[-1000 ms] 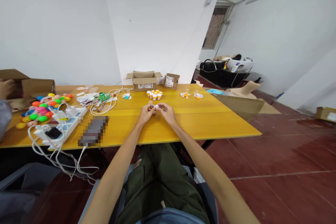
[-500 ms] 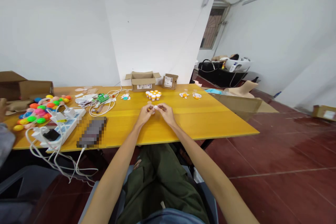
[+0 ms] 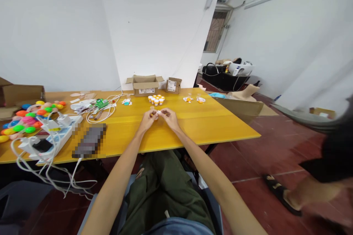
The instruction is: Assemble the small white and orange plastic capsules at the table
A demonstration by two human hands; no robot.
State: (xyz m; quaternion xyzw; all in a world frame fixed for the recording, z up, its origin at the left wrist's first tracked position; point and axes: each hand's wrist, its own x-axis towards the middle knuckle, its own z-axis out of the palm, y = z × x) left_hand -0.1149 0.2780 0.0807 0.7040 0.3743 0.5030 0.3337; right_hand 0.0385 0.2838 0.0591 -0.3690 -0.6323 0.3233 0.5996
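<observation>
My left hand (image 3: 149,119) and my right hand (image 3: 170,118) meet above the yellow table, fingertips pinched together. Between them is a small white piece (image 3: 159,112), too small to name and partly covered by the fingers. Just beyond the hands stands a tight group of small orange-and-white pots (image 3: 156,100). A small clear round piece (image 3: 152,107) lies close to my left fingertips. Farther right are two little heaps of white and orange parts (image 3: 188,100). A heap of white and teal parts (image 3: 127,102) lies to the left.
An open cardboard box (image 3: 145,85) and a smaller box (image 3: 173,85) stand against the wall. On the left are a power strip (image 3: 62,137) with trailing cables, a blurred-out dark device (image 3: 90,140) and colourful plastic eggs (image 3: 29,120). A person's leg (image 3: 317,192) is at right.
The view has turned slightly right, so the table appears farther left. A person has come into view at right. Both hands still pinch the small white piece.
</observation>
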